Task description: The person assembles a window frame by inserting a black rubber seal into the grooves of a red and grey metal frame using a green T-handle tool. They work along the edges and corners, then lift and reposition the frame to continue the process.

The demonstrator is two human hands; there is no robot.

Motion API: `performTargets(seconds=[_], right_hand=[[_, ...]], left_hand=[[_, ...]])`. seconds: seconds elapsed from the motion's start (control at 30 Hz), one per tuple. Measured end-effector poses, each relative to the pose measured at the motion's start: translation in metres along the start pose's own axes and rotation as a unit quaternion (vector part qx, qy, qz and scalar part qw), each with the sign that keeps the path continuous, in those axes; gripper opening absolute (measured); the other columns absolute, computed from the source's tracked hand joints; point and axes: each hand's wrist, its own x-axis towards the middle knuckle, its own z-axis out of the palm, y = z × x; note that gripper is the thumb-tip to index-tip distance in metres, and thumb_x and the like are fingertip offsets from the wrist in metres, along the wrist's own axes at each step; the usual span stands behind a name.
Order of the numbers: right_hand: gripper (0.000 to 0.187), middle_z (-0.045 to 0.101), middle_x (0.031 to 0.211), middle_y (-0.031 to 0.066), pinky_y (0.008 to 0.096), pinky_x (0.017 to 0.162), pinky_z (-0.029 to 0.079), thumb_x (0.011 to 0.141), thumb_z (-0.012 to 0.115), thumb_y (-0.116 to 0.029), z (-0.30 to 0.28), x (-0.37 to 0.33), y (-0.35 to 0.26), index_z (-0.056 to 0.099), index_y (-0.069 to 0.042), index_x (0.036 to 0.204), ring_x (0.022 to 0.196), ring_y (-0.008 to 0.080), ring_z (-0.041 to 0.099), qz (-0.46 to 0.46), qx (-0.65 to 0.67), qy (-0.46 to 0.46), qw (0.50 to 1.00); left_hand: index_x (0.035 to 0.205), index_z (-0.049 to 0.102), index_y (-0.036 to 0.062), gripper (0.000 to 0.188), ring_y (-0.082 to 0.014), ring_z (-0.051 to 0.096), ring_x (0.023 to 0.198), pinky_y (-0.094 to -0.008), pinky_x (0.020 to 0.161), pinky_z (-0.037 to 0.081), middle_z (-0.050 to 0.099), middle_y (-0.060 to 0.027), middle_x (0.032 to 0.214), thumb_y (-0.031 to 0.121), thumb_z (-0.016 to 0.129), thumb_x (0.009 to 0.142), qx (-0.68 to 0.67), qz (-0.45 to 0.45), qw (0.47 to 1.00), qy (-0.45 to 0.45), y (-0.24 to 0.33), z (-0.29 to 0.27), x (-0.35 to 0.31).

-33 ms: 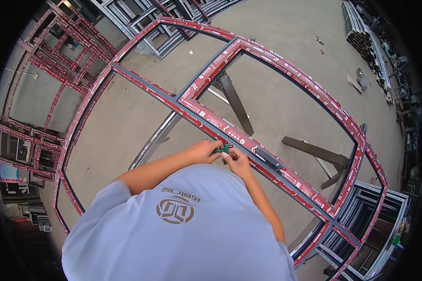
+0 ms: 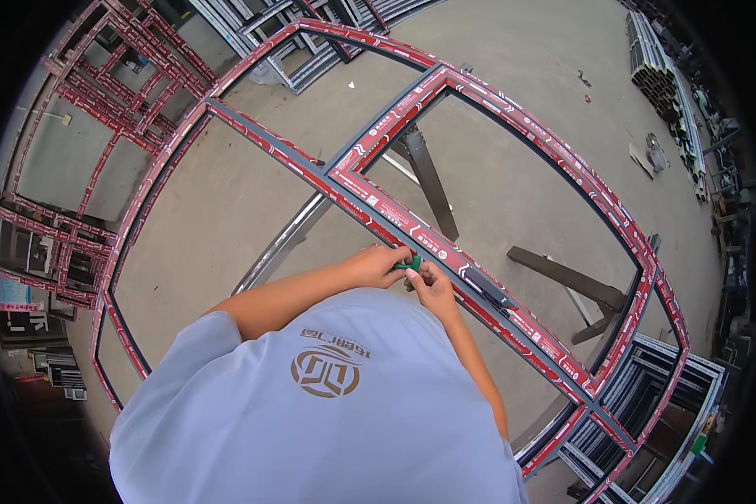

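Observation:
My left hand and my right hand meet at the near side of a middle bar of a large window frame. Between them is a small green piece, with both hands' fingertips closed on it. Its shape is partly hidden by the fingers, and I cannot tell if it touches the frame. Red printed film covers much of the dark grey bars. A black handle lies along the sash bar, just right of my right hand.
Brown support legs and another brown beam show through the sash opening. Red-filmed frames stand at the left. More frames stack at the lower right. Long metal profiles lie at the far right.
The green piece has tilted between my fingers; its upright part, plain before, shows less now. My hands stay together by the bar. The whole view has shifted slightly.

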Motion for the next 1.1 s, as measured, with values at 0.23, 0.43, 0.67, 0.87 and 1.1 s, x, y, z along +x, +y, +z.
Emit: performTargets(seconds=[0.23, 0.43, 0.67, 0.87, 1.1], right_hand=[[0.021, 0.068, 0.076, 0.0087, 0.0303, 0.065, 0.052, 0.106, 0.065, -0.023, -0.001, 0.017, -0.017, 0.059, -0.004, 0.100, 0.065, 0.0156, 0.063, 0.083, 0.066, 0.252, 0.962], [0.024, 0.064, 0.078, 0.0096, 0.0359, 0.065, 0.054, 0.110, 0.056, -0.028, 0.002, 0.022, -0.037, 0.057, -0.007, 0.099, 0.064, 0.0191, 0.059, 0.055, 0.263, 0.390, 0.881], [0.038, 0.066, 0.077, 0.0072, 0.0314, 0.066, 0.054, 0.112, 0.055, -0.037, 0.021, 0.082, -0.033, 0.061, -0.002, 0.098, 0.068, 0.0159, 0.064, 0.125, -0.108, 0.352, 0.921], [0.019, 0.063, 0.088, 0.0219, 0.0490, 0.075, 0.048, 0.106, 0.063, -0.018, 0.015, 0.102, 0.000, 0.063, 0.001, 0.104, 0.081, 0.0419, 0.060, 0.091, -0.516, 0.295, 0.799], [0.019, 0.065, 0.098, 0.0231, 0.0527, 0.083, 0.048, 0.104, 0.065, -0.017, -0.004, 0.096, 0.039, 0.063, 0.001, 0.108, 0.095, 0.0443, 0.059, 0.072, -0.555, 0.326, 0.762]], left_hand=[[0.129, 0.062, 0.0064, 0.054, -0.0335, 0.061, 0.118, -0.0492, 0.098, 0.047, 0.066, -0.0125, 0.123, 0.035, 0.081, 0.088, 0.074, 0.099, 0.988, 0.096, -0.073, -0.042, 0.046], [0.149, 0.049, 0.0066, 0.083, -0.0428, 0.042, 0.143, -0.0550, 0.119, 0.034, 0.046, -0.0215, 0.154, 0.043, 0.084, 0.083, 0.139, -0.060, 0.963, 0.224, -0.169, -0.086, 0.100], [0.170, 0.011, 0.0109, 0.142, -0.0467, 0.041, 0.145, -0.0581, 0.119, 0.035, 0.036, -0.0274, 0.161, 0.063, 0.092, 0.065, 0.177, -0.284, 0.929, 0.161, -0.239, -0.140, 0.169], [0.169, 0.016, 0.0097, 0.133, -0.0393, 0.057, 0.125, -0.0511, 0.108, 0.047, 0.047, -0.0227, 0.147, 0.054, 0.091, 0.069, 0.166, -0.308, 0.927, 0.135, -0.238, -0.145, 0.176], [0.167, 0.020, 0.0075, 0.128, -0.0381, 0.053, 0.131, -0.0478, 0.109, 0.047, 0.044, -0.0222, 0.150, 0.051, 0.090, 0.069, 0.147, -0.313, 0.931, 0.117, -0.239, -0.150, 0.178]])
